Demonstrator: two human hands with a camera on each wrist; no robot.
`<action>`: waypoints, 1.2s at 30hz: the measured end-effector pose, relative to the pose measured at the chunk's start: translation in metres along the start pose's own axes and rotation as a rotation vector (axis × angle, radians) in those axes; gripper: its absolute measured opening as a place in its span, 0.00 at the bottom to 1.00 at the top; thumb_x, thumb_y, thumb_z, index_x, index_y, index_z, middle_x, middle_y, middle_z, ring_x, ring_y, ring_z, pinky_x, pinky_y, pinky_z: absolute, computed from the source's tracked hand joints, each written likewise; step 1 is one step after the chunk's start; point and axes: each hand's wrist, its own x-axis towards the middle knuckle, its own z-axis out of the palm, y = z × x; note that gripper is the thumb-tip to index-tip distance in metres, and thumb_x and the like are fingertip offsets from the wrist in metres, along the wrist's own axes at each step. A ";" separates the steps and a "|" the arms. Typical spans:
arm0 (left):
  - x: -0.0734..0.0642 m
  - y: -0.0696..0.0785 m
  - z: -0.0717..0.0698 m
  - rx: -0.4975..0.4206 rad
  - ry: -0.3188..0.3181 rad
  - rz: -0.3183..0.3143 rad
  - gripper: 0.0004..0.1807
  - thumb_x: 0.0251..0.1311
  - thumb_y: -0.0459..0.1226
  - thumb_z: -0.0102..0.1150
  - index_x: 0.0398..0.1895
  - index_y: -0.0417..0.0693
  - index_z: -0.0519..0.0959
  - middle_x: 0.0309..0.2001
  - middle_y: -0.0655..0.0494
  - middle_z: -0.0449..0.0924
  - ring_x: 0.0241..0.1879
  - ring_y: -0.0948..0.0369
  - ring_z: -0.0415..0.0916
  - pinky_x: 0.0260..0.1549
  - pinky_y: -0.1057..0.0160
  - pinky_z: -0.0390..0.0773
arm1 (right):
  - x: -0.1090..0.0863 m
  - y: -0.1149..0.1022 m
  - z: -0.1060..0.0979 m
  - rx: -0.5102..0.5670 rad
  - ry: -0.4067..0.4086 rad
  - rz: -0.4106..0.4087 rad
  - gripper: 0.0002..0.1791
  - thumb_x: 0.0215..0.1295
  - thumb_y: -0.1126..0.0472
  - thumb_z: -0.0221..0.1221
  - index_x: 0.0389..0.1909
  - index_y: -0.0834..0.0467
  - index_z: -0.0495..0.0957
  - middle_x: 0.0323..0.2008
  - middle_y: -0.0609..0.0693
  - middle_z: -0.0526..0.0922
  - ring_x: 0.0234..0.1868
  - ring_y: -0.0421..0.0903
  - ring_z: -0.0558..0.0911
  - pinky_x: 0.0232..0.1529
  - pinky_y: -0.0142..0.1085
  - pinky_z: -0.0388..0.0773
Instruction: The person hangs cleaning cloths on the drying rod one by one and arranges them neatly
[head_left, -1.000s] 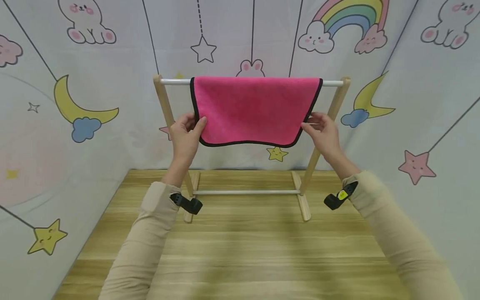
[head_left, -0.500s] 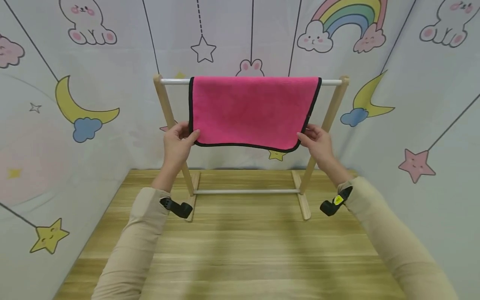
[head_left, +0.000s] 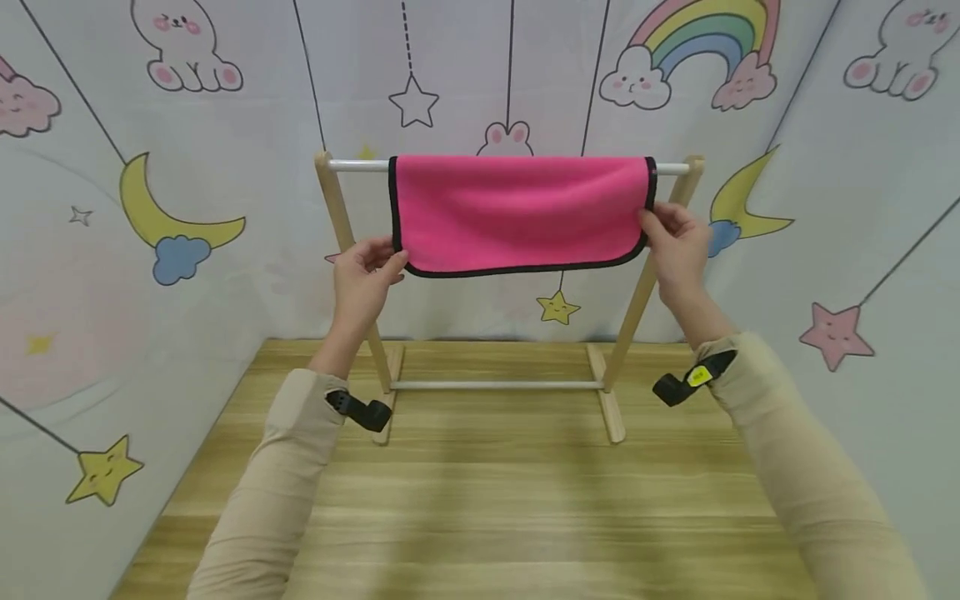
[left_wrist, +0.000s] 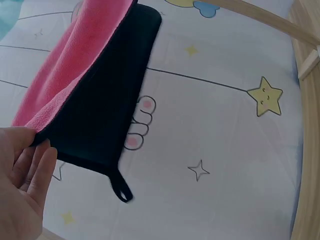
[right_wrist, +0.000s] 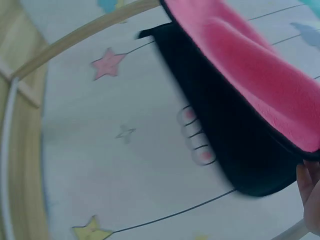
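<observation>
A pink towel with black edging hangs folded over the white top bar of a wooden rack. My left hand pinches its lower left corner between thumb and fingers. Higher up on the opposite side, my right hand pinches the black edge near the lower right corner. In the left wrist view the dark underside of the towel shows, with a small black hanging loop at one corner. The right wrist view has the pink front lifted away from the dark rear layer.
Slanted wooden legs carry the rack, joined low down by a thin white rod. It stands on a wood-grain tabletop, close to a white cloth backdrop printed with stars, moons and a rainbow.
My right hand has moved up and outward to the right, lifting that side of the towel. The towel's lower edge now sits higher, and its front has a soft fold. My left hand dropped slightly along its edge.
</observation>
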 end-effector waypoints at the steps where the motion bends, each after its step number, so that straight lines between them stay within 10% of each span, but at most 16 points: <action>1: 0.002 0.001 0.002 -0.018 0.011 0.016 0.16 0.56 0.32 0.59 0.46 0.30 0.76 0.32 0.61 0.78 0.29 0.71 0.75 0.28 0.76 0.80 | 0.004 -0.008 0.002 0.022 0.022 0.001 0.02 0.55 0.68 0.62 0.28 0.58 0.81 0.24 0.45 0.81 0.24 0.36 0.78 0.26 0.21 0.77; 12: 0.006 -0.001 0.010 -0.029 0.050 -0.008 0.15 0.55 0.31 0.59 0.45 0.31 0.76 0.32 0.58 0.78 0.29 0.70 0.74 0.27 0.77 0.80 | 0.003 -0.013 0.006 -0.015 0.023 0.152 0.04 0.55 0.67 0.62 0.32 0.60 0.79 0.24 0.45 0.81 0.25 0.37 0.80 0.24 0.23 0.79; 25: -0.003 -0.024 0.016 0.129 -0.045 0.058 0.13 0.54 0.30 0.60 0.43 0.31 0.77 0.38 0.37 0.80 0.28 0.73 0.74 0.26 0.78 0.79 | -0.014 0.034 -0.015 0.001 0.105 0.109 0.07 0.55 0.70 0.60 0.26 0.55 0.78 0.23 0.43 0.79 0.24 0.35 0.78 0.24 0.21 0.77; 36: -0.001 -0.012 0.009 0.126 0.021 0.034 0.13 0.55 0.29 0.58 0.42 0.29 0.76 0.39 0.36 0.80 0.28 0.72 0.73 0.26 0.79 0.77 | -0.020 0.045 -0.006 -0.045 0.082 0.101 0.07 0.55 0.71 0.59 0.26 0.56 0.76 0.22 0.43 0.78 0.23 0.35 0.78 0.23 0.21 0.78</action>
